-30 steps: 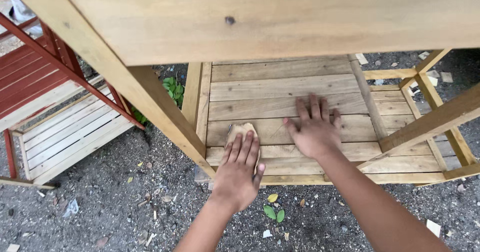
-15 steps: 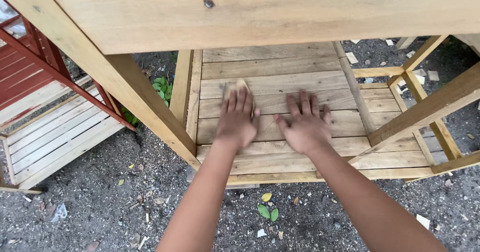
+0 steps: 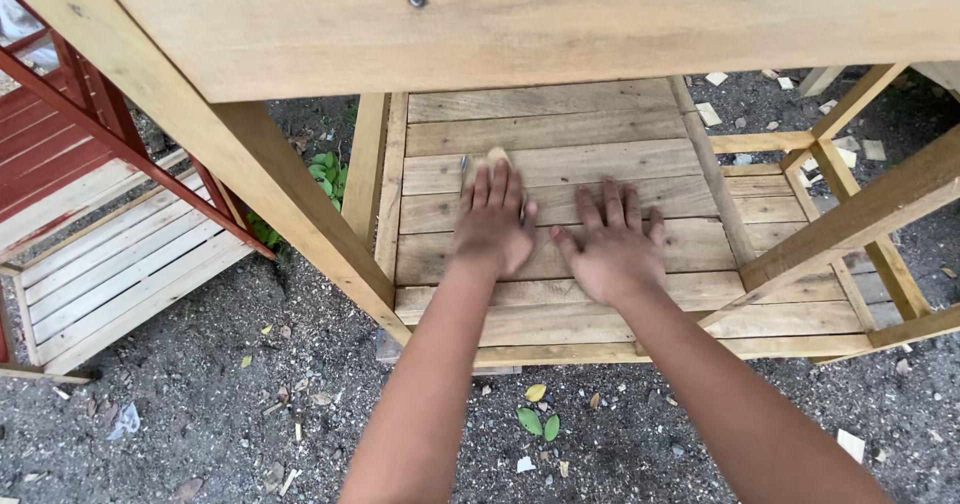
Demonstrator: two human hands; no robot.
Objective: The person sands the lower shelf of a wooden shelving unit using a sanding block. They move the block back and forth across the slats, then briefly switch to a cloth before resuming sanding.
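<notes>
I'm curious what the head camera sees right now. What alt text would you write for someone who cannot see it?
Two bare hands press flat on a slatted wooden shelf: the left hand covers a small tan pad, probably sandpaper, and the right hand rests beside it. A pale wooden board spans the top of the view, with gravel ground below and a red frame at left.

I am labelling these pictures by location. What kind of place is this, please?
Probably an outdoor woodworking yard. Bare gravel ground with wood scraps and leaves, an unfinished slatted shelf under the left hand and right hand, and a red-and-white slatted frame nearby.
</notes>
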